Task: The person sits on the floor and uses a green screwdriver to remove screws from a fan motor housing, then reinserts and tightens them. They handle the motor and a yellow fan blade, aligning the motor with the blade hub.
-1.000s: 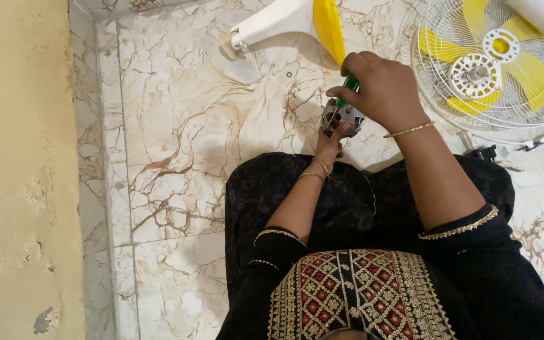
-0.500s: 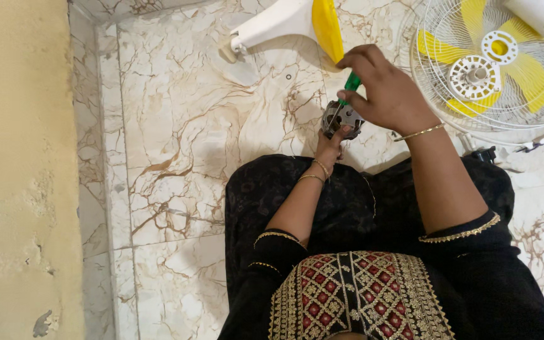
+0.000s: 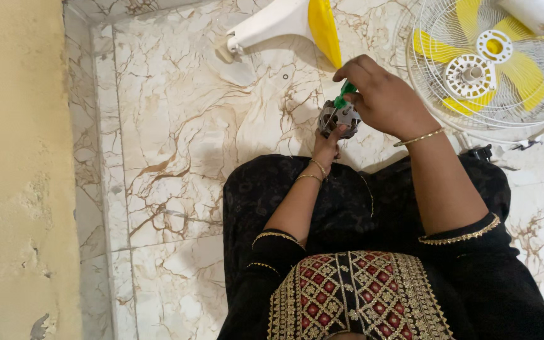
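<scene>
I sit on a marble floor in black clothing. My left hand (image 3: 327, 146) holds a small grey metal motor part (image 3: 340, 117) from below, just past my knee. My right hand (image 3: 385, 97) grips a green-handled screwdriver (image 3: 345, 94) whose tip points down into that part. Most of the screwdriver handle is hidden inside my fist.
A fan head with white wire grille (image 3: 436, 88) and yellow blades (image 3: 517, 94) lies at the top right. A white and yellow fan piece (image 3: 284, 22) lies at the top centre. A small ring (image 3: 285, 77) rests on the floor. A tan wall (image 3: 14, 170) runs along the left.
My right hand has shifted slightly on the screwdriver over the motor part. The left hand keeps the same hold.
</scene>
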